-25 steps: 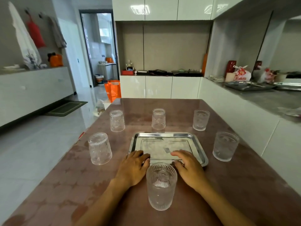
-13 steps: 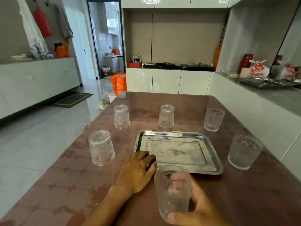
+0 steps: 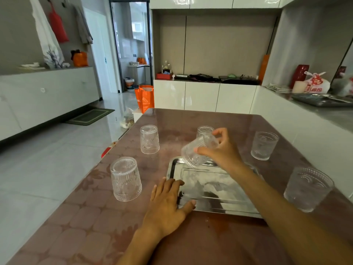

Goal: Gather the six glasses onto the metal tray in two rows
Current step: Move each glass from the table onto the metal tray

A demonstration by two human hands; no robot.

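Note:
A shiny metal tray (image 3: 214,204) lies on the brown table. My right hand (image 3: 221,150) holds a ribbed clear glass (image 3: 194,153) tilted above the tray's far left corner. My left hand (image 3: 168,203) lies flat, fingers apart, on the tray's near left corner. Two glasses stand upside down left of the tray: one near (image 3: 126,178), one farther back (image 3: 149,139). Another glass (image 3: 204,131) stands behind the held one, partly hidden. Two upright glasses stand to the right: one far (image 3: 264,145), one near (image 3: 307,188).
The table's left edge drops to a tiled floor (image 3: 47,169). An orange bag (image 3: 144,98) stands past the far edge. A white counter (image 3: 305,119) runs along the right side, close to the right glasses.
My right hand picked up the nearest glass from in front of the tray and carried it forward, tilted, over the tray's far left corner. My left hand stayed at the tray's near left corner.

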